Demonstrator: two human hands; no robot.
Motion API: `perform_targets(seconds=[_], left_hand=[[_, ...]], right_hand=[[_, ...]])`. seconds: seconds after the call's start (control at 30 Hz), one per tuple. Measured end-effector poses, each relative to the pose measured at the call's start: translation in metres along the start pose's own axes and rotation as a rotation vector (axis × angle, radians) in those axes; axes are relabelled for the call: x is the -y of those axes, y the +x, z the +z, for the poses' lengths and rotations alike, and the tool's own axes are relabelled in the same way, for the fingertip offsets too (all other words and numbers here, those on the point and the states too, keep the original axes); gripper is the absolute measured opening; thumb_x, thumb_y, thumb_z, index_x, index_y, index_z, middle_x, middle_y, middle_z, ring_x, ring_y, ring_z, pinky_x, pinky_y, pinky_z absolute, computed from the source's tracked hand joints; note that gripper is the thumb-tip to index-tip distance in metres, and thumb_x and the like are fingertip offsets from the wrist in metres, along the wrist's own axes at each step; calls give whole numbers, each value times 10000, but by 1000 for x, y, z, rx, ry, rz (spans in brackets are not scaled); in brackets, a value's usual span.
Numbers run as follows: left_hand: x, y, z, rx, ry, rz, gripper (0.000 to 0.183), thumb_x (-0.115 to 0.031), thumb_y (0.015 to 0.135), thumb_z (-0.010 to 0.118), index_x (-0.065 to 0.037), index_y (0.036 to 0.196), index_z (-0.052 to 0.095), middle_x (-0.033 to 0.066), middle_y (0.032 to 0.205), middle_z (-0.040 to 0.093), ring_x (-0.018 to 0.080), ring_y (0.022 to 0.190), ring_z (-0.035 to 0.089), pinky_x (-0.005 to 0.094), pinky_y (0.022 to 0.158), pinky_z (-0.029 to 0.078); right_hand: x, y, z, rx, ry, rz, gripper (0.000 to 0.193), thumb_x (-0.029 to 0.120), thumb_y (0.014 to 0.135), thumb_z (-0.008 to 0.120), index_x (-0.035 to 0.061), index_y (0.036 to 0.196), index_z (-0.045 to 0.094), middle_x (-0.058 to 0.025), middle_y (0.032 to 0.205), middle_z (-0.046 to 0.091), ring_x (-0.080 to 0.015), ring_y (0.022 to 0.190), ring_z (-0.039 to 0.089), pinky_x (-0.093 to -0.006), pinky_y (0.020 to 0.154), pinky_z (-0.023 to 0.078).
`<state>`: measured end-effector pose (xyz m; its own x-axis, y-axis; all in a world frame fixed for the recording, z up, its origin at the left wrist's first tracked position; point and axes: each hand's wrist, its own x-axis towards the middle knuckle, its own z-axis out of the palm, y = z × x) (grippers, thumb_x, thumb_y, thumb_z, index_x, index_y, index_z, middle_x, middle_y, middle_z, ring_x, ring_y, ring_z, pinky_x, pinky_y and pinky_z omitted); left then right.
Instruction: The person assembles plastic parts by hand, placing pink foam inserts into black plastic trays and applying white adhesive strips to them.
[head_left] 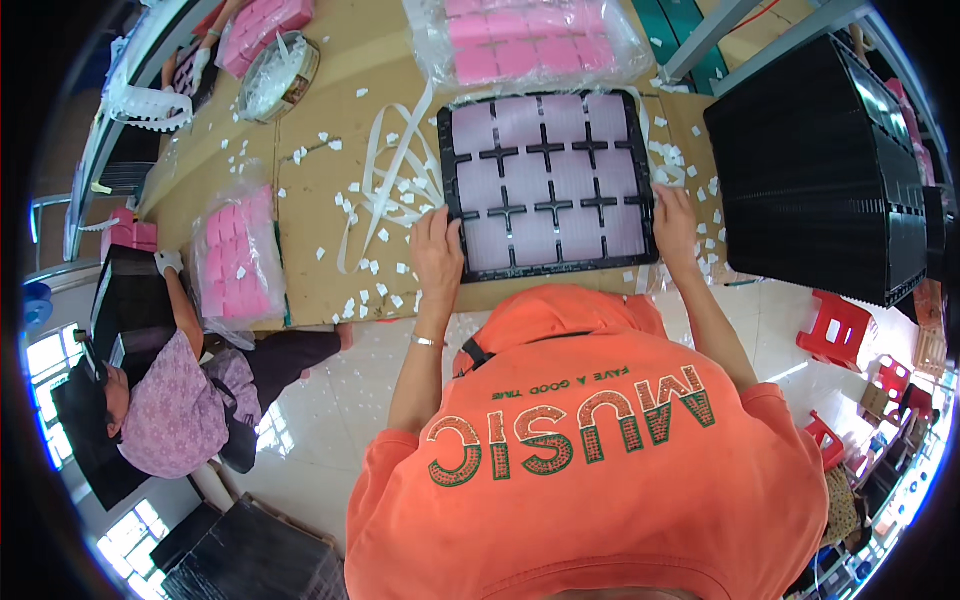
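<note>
A black rectangular tray [553,205] with plus-shaped dividers lies flat in front of me; pale lilac material shows in its compartments. My left hand [437,250] is closed on its near left corner, fingers over the rim. On the opposite side my right hand [676,225] grips the right rim near the front. White ribbon-like strips [385,180] lie loose beside the tray's left edge. Small white scraps [668,165] are scattered around both sides, some close to my right hand. The undersides of both hands are hidden.
Bagged pink blocks [535,45] lie beyond the tray, and another bag [240,255] is at the left. A round tin [280,78] stands at the far left. Stacked black trays [815,175] rise at the right. A co-worker [165,410] sits left; red stools [835,328] stand right.
</note>
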<state>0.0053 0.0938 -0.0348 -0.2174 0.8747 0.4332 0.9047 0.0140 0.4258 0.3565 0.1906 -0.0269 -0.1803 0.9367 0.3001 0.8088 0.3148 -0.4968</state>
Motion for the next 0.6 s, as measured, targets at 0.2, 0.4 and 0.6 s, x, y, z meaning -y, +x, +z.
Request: perform_targets(seconds=[0.2,0.4,0.6], left_hand=[[-6,118,33,-15,-294,-214,256,-183,846,601,12,1011,575,187,875,639,364,815,608,448,721,475],[22,182,60,289,-26,-360,398,-392,853,548,-23,998,594,187,920,658,368,872,628,450,761,479],[19,220,82,541,278,-418,515,-453,849,525,-37,1151,506,234,950,646,404,941,607,464,806,478]], right_hand=[[-26,120,44,-233,189,130,165,116,820,586,61,975,595,-133,860,625,-341,797,599,-420,714,468],[-21,187,59,9,-22,127,166,158,790,618,139,956,621,-101,863,640,-318,840,575,-433,738,457],[-21,221,71,181,-378,-418,217,97,728,590,185,910,670,-70,836,599,-277,898,528,-417,822,390]])
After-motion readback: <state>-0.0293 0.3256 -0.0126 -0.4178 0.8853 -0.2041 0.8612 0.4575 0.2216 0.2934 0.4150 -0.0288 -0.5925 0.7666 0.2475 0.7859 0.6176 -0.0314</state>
